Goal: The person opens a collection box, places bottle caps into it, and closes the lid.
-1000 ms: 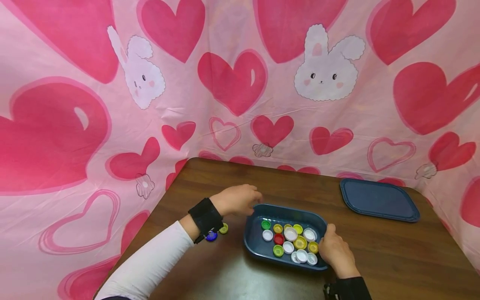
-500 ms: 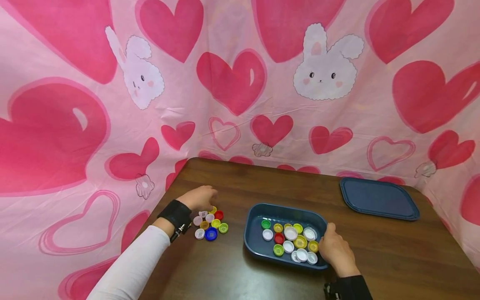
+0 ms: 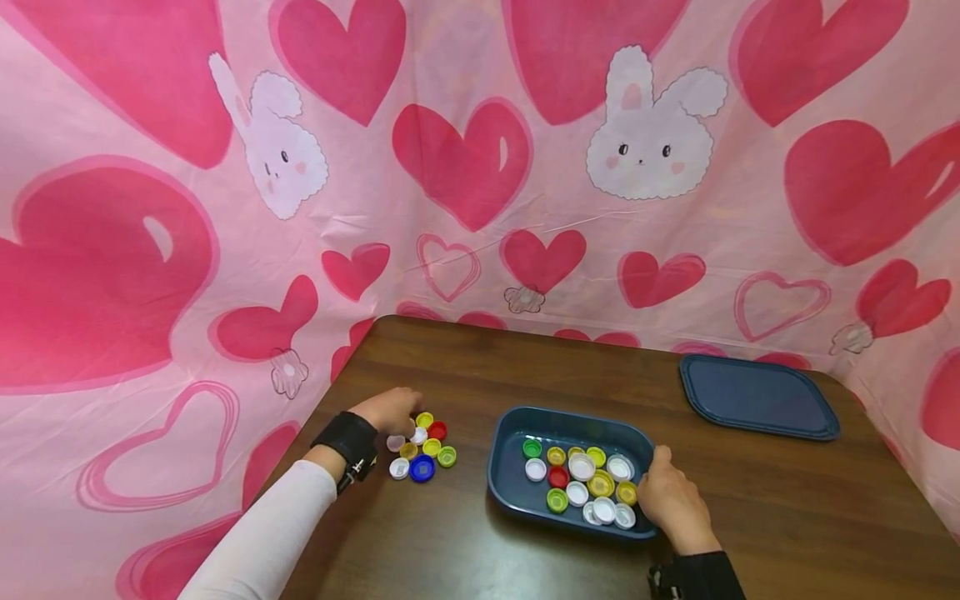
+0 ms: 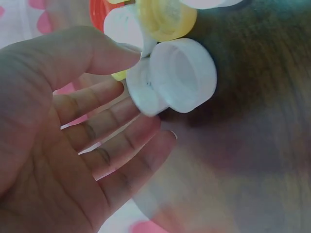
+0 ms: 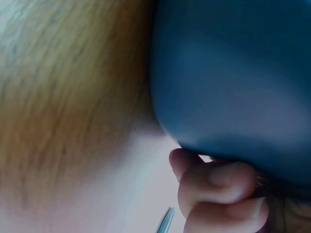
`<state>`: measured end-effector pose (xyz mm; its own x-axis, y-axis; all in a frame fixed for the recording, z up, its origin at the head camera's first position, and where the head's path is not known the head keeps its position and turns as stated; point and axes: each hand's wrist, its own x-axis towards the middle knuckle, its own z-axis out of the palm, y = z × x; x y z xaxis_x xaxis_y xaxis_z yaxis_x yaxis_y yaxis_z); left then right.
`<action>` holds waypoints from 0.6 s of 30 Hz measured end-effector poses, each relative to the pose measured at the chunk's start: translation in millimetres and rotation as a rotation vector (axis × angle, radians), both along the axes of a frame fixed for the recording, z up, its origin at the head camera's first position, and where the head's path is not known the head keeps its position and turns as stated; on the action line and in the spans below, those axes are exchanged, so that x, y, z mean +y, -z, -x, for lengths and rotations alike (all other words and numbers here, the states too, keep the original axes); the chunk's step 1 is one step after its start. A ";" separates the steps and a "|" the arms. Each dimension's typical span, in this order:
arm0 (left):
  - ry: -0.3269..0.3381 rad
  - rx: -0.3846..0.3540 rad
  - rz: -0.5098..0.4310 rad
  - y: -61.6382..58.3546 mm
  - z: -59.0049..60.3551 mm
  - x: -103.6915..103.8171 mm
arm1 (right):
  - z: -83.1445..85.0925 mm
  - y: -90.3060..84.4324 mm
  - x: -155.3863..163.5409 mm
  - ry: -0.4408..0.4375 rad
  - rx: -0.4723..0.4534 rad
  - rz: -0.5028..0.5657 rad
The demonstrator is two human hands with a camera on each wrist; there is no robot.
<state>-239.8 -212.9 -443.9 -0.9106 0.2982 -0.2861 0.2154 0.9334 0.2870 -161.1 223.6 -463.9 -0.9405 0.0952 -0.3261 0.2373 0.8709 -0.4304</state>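
Note:
On the left of the table lies a cluster of plastic bottle caps, among them a blue cap [image 3: 422, 468], a red cap [image 3: 437, 430] and several white and yellow ones. My left hand [image 3: 392, 410] reaches over the cluster's far left side. In the left wrist view its fingers [image 4: 127, 143] extend loosely, with the tips right at two overlapping white caps [image 4: 187, 75]; the thumb overlaps another white cap [image 4: 124, 26]. My right hand [image 3: 673, 498] grips the right end of a dark blue tub [image 3: 501, 492], its fingers [image 5: 218, 182] curled against the outside. Many mixed-colour caps lie inside the tub.
A flat dark blue lid [image 3: 757, 398] lies at the back right of the brown wooden table [image 3: 420, 550]. Pink cloth [image 3: 465, 275] with hearts and rabbits hangs along the table's back and left edges.
My left hand has moved from over the tub's left rim to the cap cluster, then slightly left and nearer over it. My right hand stays on the tub.

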 end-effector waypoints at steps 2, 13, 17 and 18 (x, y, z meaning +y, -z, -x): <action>-0.008 -0.002 -0.001 2.0 0.1 0.1 | -0.4 0.3 0.3 -0.003 0.003 0.001; -0.004 -0.012 0.013 2.9 1.0 -2.6 | 0.1 0.9 1.0 0.000 -0.013 0.009; -0.001 -0.006 0.006 2.6 0.4 -2.4 | 0.3 1.2 1.4 -0.002 -0.007 0.009; 0.001 -0.001 0.005 2.5 0.2 -2.4 | 0.6 1.4 1.5 -0.002 -0.005 0.008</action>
